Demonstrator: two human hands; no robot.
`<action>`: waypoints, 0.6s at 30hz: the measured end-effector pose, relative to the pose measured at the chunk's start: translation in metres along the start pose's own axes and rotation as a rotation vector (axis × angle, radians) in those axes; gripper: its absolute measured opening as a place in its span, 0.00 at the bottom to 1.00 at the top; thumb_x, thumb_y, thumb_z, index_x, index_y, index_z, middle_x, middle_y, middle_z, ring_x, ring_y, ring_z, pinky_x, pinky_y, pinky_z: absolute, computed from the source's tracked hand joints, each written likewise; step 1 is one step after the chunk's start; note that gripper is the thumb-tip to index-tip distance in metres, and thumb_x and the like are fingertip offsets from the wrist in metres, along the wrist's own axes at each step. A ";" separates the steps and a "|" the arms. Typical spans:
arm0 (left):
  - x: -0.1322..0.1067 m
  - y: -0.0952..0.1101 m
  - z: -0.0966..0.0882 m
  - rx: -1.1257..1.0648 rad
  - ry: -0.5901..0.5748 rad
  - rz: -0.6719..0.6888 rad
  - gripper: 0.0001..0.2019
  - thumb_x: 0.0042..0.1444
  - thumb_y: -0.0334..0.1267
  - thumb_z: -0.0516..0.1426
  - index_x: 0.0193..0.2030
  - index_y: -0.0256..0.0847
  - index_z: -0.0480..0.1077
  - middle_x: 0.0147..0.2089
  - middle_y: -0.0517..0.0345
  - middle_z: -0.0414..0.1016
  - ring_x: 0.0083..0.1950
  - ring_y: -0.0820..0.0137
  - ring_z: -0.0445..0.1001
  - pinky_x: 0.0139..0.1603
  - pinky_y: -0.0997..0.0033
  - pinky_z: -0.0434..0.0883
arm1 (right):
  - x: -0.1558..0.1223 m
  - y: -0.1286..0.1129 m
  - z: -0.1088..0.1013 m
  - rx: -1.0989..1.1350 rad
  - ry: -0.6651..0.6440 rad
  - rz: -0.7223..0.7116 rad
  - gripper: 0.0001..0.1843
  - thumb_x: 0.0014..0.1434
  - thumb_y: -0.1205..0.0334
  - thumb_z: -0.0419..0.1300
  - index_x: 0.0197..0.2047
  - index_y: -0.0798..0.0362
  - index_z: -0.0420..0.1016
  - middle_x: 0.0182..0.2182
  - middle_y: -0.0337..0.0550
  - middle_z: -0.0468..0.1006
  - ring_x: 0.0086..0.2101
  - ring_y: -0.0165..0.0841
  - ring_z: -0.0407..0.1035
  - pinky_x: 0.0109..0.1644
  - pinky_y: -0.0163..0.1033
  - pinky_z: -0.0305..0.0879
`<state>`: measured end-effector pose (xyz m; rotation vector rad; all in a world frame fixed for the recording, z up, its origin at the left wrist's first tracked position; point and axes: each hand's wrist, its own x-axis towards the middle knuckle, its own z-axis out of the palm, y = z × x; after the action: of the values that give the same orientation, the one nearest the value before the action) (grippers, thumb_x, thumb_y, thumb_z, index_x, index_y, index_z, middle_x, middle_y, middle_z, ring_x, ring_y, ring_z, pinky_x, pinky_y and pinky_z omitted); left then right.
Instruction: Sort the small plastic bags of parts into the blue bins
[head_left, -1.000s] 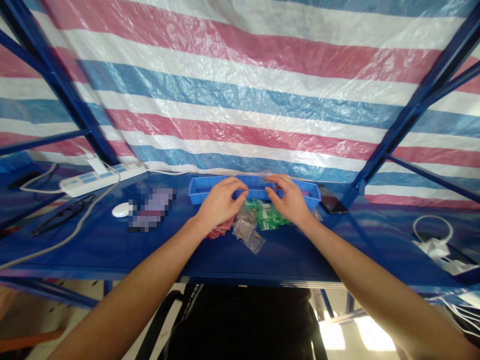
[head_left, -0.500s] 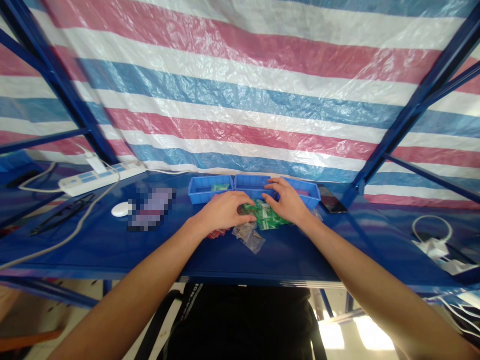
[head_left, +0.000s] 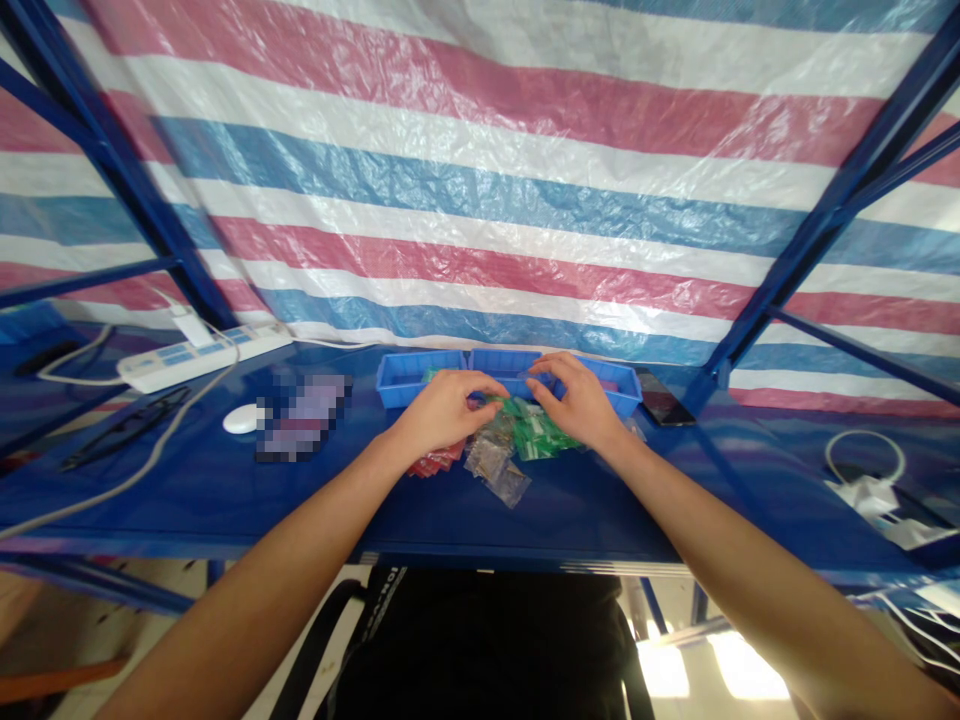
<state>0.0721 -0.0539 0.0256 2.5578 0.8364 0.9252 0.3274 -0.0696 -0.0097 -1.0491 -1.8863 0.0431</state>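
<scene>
A white power strip [head_left: 206,360] and a white oval gadget [head_left: 241,419] are set off to the left, probably so elbow room is left. Something green [head_left: 430,376] can be seen in the left bin [head_left: 391,398]. The left hand [head_left: 446,405] is held curled above the red packets [head_left: 437,460], fingers angled at the heaps; whether anything's pinched can't be told. Clear packets [head_left: 499,470] and green packets [head_left: 544,437] are heaped next along, just in front of the middle bin [head_left: 491,360], likely so no stretching is needed. The right hand [head_left: 576,395] is curved near the right bin [head_left: 626,403], grip also impossible to tell. A dark phone [head_left: 666,398] is parked beyond, seemingly out of the way. Count-wise: three bins, three colour heaps, one strip, one gadget, one dark phone; single packets are too overlapped to be counted.
</scene>
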 end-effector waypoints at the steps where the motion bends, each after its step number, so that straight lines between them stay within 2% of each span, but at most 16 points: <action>1: 0.000 0.001 0.000 -0.027 0.041 -0.013 0.10 0.65 0.40 0.62 0.49 0.45 0.83 0.49 0.58 0.87 0.49 0.62 0.85 0.54 0.66 0.77 | 0.000 -0.003 -0.001 0.029 -0.002 0.010 0.13 0.71 0.51 0.62 0.51 0.48 0.82 0.50 0.51 0.83 0.54 0.48 0.75 0.62 0.56 0.72; 5: 0.002 0.002 0.002 -0.222 0.159 -0.085 0.15 0.66 0.45 0.63 0.56 0.43 0.80 0.48 0.54 0.87 0.49 0.62 0.85 0.55 0.63 0.78 | -0.002 -0.013 0.000 0.305 -0.070 0.146 0.17 0.68 0.45 0.65 0.52 0.46 0.82 0.49 0.46 0.85 0.50 0.45 0.79 0.57 0.51 0.75; 9: 0.003 -0.002 0.007 -0.476 0.191 -0.132 0.22 0.62 0.47 0.68 0.59 0.40 0.77 0.49 0.49 0.86 0.50 0.61 0.85 0.54 0.63 0.80 | -0.005 -0.014 0.008 0.627 -0.151 0.265 0.25 0.56 0.46 0.76 0.52 0.47 0.80 0.46 0.44 0.86 0.45 0.41 0.81 0.52 0.46 0.77; 12: 0.003 -0.004 0.010 -0.556 0.158 -0.162 0.24 0.60 0.48 0.70 0.59 0.39 0.76 0.47 0.48 0.86 0.48 0.61 0.85 0.51 0.64 0.81 | -0.005 -0.014 0.013 0.737 -0.173 0.340 0.26 0.52 0.48 0.78 0.49 0.48 0.79 0.41 0.41 0.85 0.38 0.37 0.79 0.45 0.42 0.76; 18: 0.003 -0.001 0.010 -0.542 0.143 -0.146 0.24 0.59 0.46 0.70 0.58 0.38 0.75 0.43 0.51 0.84 0.41 0.67 0.84 0.45 0.68 0.80 | -0.004 -0.020 0.013 0.820 -0.116 0.389 0.22 0.54 0.50 0.77 0.47 0.48 0.78 0.39 0.39 0.85 0.36 0.35 0.78 0.44 0.41 0.75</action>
<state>0.0793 -0.0520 0.0190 1.9619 0.6816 1.1173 0.3054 -0.0796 -0.0113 -0.8089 -1.4943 1.0270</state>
